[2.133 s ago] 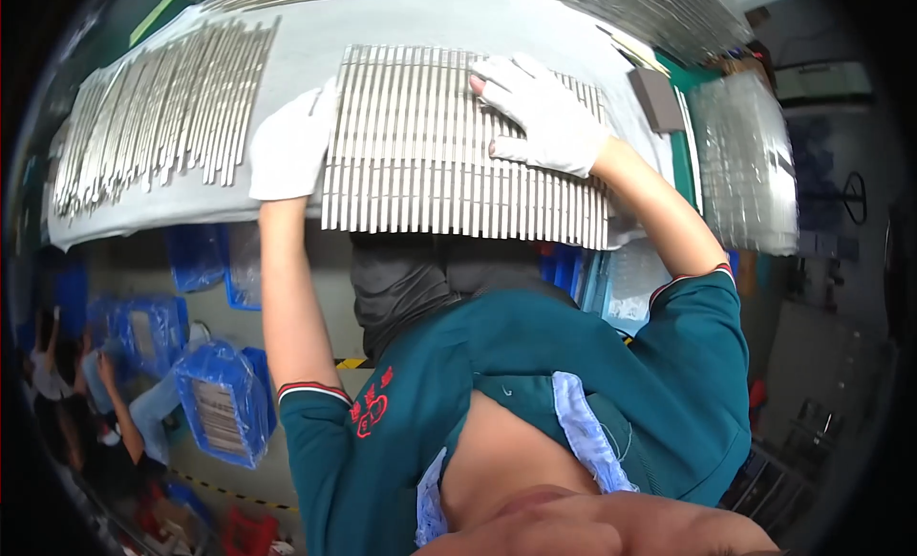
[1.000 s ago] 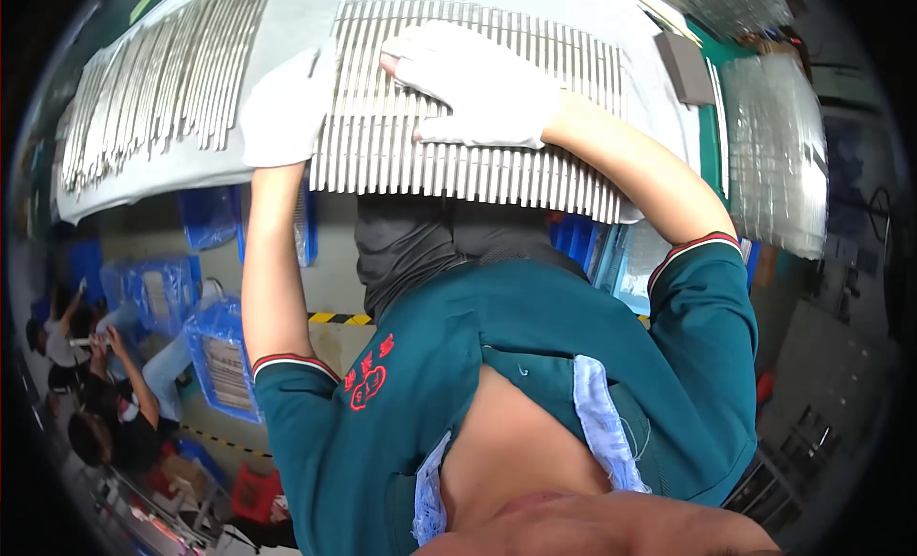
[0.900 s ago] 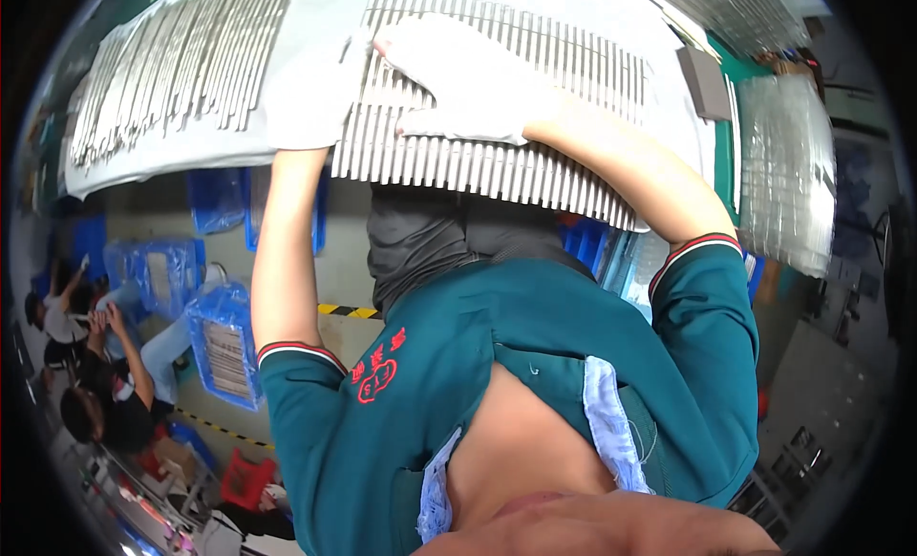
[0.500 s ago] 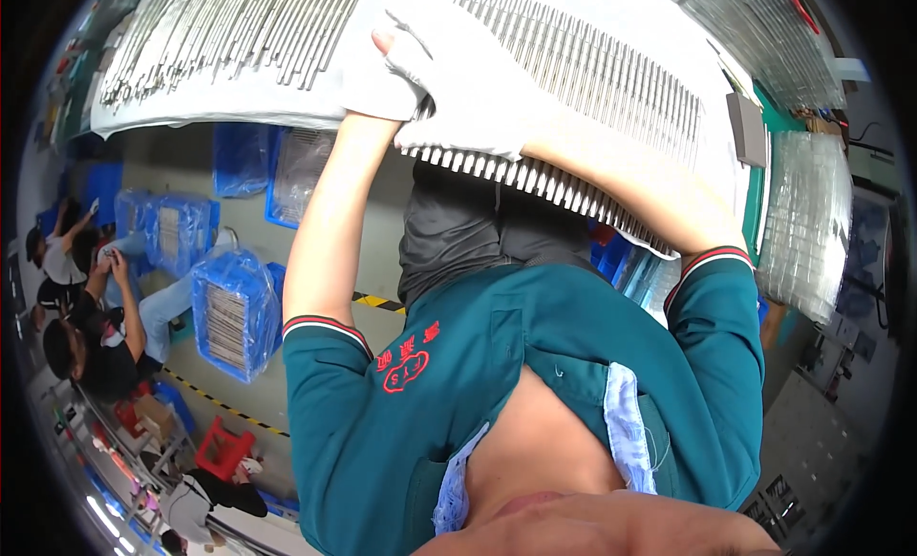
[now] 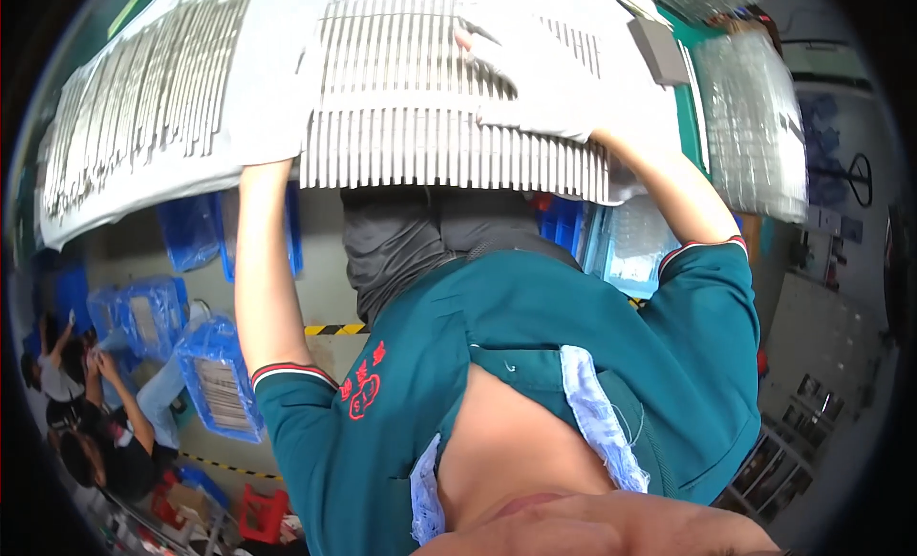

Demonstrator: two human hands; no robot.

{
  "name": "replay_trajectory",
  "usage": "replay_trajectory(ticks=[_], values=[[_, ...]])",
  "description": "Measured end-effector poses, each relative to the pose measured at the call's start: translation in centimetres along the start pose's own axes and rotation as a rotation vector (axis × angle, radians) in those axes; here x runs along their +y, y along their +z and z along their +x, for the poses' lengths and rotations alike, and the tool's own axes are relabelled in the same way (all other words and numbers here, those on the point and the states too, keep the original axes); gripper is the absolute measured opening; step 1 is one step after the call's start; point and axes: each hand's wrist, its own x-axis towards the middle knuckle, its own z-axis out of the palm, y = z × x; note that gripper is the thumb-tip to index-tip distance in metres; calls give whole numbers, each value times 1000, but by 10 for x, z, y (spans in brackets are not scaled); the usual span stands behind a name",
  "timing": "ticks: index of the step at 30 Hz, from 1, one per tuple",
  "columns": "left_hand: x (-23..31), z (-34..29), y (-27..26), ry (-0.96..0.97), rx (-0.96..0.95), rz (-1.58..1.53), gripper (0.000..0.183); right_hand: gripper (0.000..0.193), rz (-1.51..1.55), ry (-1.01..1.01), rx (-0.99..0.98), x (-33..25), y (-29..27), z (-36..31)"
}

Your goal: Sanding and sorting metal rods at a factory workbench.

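Slim grey metal strips [image 5: 382, 140] lie side by side in a long row on the white-covered table in front of me. My right hand [image 5: 544, 88], in a white glove with one bare fingertip, rests over the right part of this row. Its fingers are stretched and apart, and it appears to hold nothing. At the row's left end is my left hand [image 5: 272, 112], also white-gloved. Its fingers blend into the bright white cloth, so their shape is hidden. Further left, a second group of darker metal strips [image 5: 153, 97] lies with uneven ends.
A dark grey block [image 5: 659, 52] sits at the table's right side, near clear plastic-wrapped stacks [image 5: 750, 126]. Blue crates [image 5: 220, 384] wrapped in plastic stand on the floor at left. Other people [image 5: 119, 451] sit beyond them, near a red stool [image 5: 263, 513].
My hands were together over the left part of the row. They have parted, the left to the row's left end and the right further right. The whole view has shifted too.
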Motion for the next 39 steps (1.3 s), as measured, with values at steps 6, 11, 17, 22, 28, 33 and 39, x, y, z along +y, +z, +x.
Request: replay_trajectory(ticks=[6, 11, 17, 22, 28, 33, 39], values=[[-20, 0, 9, 85, 119, 95, 50, 79, 0, 317, 84, 29, -16, -32], [-32, -2, 11, 130, 74, 166, 48, 76, 19, 189, 47, 33, -28, -39], [-11, -5, -1, 77, 123, 96, 45, 72, 93, -228, 13, 16, 2, -37], [25, -7, -21, -114, 19, -91, 42, 78, 149, -302, 13, 24, 15, -37], [32, -7, -21, -31, 142, -35, 36, 71, 116, -326, 26, 32, 1, -45], [25, -6, -16, 11, 179, 57, 35, 74, 179, -335, 71, 30, -4, -51], [25, -6, -16, 32, 201, 120, 38, 78, 227, -323, -26, 22, 4, -52]])
